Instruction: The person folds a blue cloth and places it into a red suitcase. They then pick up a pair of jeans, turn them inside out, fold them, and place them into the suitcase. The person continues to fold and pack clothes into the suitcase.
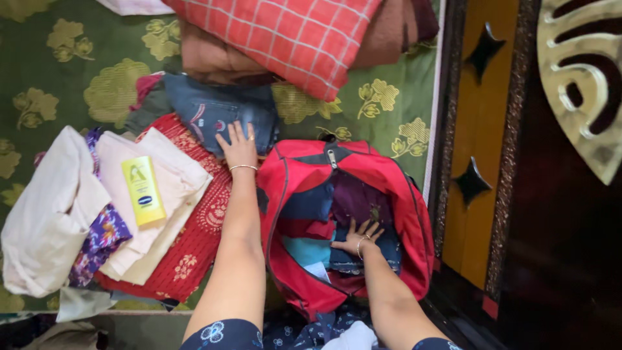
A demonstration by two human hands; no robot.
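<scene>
From the head view I see my left hand stretched forward with its grip wide, fingers spread and palm flat on a folded pair of blue jeans, holding nothing. The jeans lie on the green bedspread with its yellow flower pattern, just beyond a red printed cloth and just beside the upper left corner of the red bag. My right hand is down inside the open bag, also flat and spread, pressing on the folded clothes packed there in blue, purple, teal and red layers; its grip closes on nothing that I can see. The bag sits unzipped with its mouth facing up at me, close to the right edge of the bed. To the left of my left arm sits a stack of folded cream garments with a yellow bottle lying on top, and further left a purple patterned cloth and a bundled off-white cloth. Above the jeans a red checked pillow rests over folded brown blankets. A dark wooden panel with an orange inset runs along the right of the bed.
</scene>
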